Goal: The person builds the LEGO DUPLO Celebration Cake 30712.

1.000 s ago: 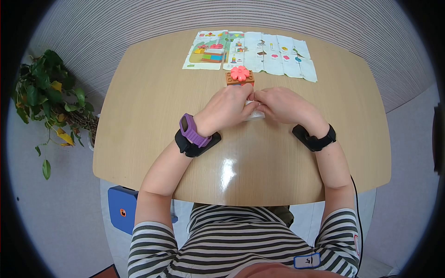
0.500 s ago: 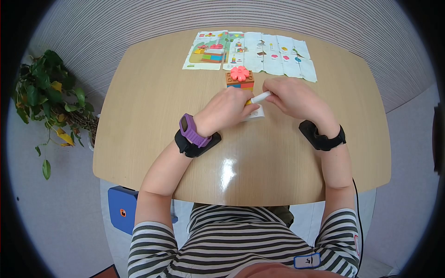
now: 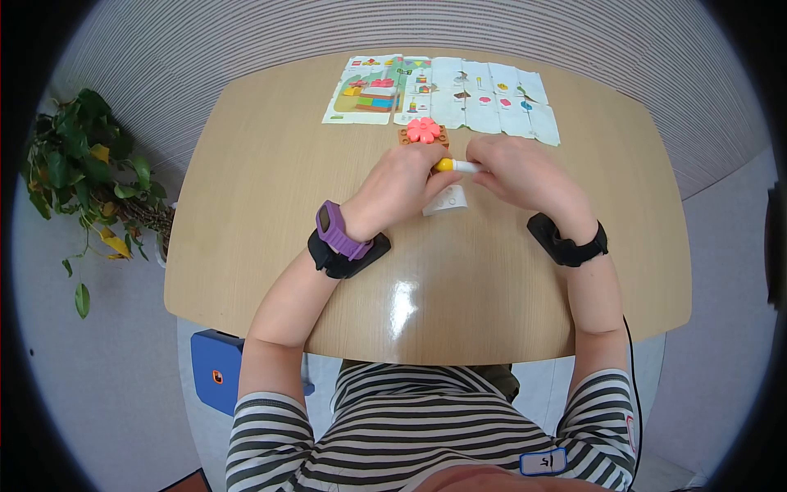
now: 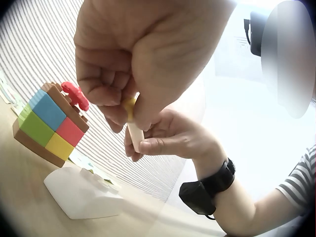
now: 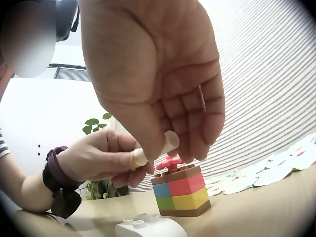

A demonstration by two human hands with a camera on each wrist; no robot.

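Both hands hold a toy candle [image 3: 466, 166] above the table, a white stick with a yellow end. My left hand [image 3: 398, 182] pinches it at the yellow end, while the thumb and fingers of my right hand [image 3: 520, 172] grip the white end. Below the hands lies a white curved brick [image 4: 81, 193] with studs on top. Just beyond stands a block of stacked toy bricks [image 5: 183, 193] in brown, blue, red, green and yellow. On top of that block sits a pink-red flower piece [image 3: 424, 129]; the left hand hides most of the block in the head view.
An unfolded instruction sheet [image 3: 512, 115] and its picture page [image 3: 348, 105] lie along the table's far edge [image 3: 287, 70]. Left of the table grows a leafy plant [image 3: 90, 164]. A blue box [image 3: 215, 373] stands below the table at the left.
The hands were close together over the white brick; the right hand has drawn away to the right, bringing the candle into view. The left hand has shifted slightly forward and the candle lies more level.
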